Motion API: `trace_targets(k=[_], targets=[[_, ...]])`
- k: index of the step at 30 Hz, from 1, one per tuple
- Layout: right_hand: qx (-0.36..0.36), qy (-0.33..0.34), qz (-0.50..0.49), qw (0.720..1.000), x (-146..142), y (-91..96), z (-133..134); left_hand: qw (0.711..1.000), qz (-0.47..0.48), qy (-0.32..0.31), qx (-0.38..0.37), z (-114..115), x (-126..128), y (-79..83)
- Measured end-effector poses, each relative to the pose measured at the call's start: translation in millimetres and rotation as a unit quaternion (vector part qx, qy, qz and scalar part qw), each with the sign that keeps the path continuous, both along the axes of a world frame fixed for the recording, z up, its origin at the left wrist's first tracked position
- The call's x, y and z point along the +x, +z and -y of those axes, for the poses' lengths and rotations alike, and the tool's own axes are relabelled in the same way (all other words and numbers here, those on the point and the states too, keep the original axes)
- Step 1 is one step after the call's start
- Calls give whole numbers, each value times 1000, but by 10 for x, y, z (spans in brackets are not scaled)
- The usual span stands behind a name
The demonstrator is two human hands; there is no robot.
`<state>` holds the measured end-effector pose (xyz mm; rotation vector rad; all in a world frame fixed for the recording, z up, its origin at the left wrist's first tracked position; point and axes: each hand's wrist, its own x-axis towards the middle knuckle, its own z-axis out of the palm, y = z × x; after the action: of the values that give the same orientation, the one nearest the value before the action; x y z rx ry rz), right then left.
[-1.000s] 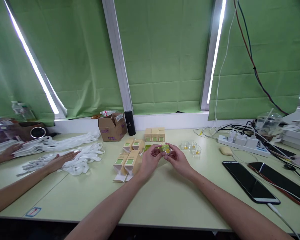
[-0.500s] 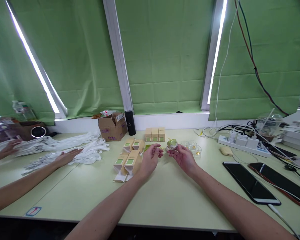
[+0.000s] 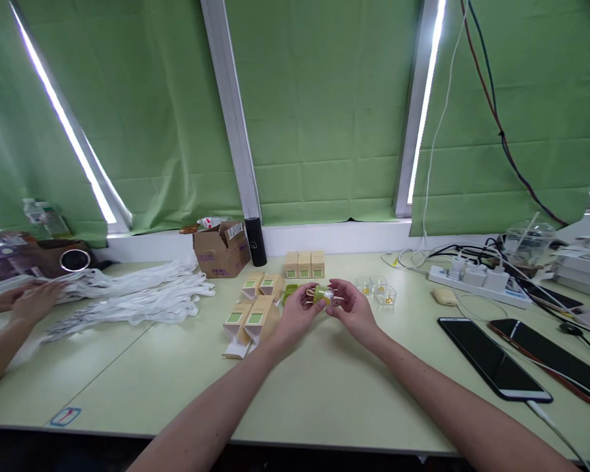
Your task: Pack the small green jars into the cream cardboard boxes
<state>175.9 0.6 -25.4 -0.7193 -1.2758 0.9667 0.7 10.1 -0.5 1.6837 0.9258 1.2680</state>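
Between my two hands is a small clear container with a yellow-green part (image 3: 323,294), tipped onto its side. My left hand (image 3: 297,313) pinches its left, yellow-green end, with the thumb in front. At the other end my right hand (image 3: 354,308) has its fingers and thumb closed around the clear side. Just left of my left hand stand several kraft boxes (image 3: 260,316) with green labels, the nearer ones with flaps out. A green item (image 3: 289,290) shows partly behind that hand. Right of my right hand are three clear cups (image 3: 387,297) with gold-coloured bits inside.
Three more small boxes (image 3: 305,265) stand behind my hands, near a cardboard carton (image 3: 221,252) and a black cylinder (image 3: 255,242). White straps (image 3: 142,292) lie at left, beside a co-worker's hands (image 3: 34,301). Phones (image 3: 494,359) and a power strip (image 3: 479,285) occupy the right.
The held container has moved left and turned sideways, from my right hand alone into both hands. My left hand has closed on it. The co-worker's nearer hand has drawn back left across the straps.
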Motion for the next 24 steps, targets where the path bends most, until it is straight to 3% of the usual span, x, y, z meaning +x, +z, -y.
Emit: trace_targets(k=[7,15,24], targets=[[13,-27,24,999,31,-61,-43,1000,19,-8,7,14,-11,13],[-10,-153,68,986,146,-82,-110,980,-171,53,86,98,-56,11],[-14,-167,74,983,174,-101,-138,960,-263,64,76,56,-83,-61]])
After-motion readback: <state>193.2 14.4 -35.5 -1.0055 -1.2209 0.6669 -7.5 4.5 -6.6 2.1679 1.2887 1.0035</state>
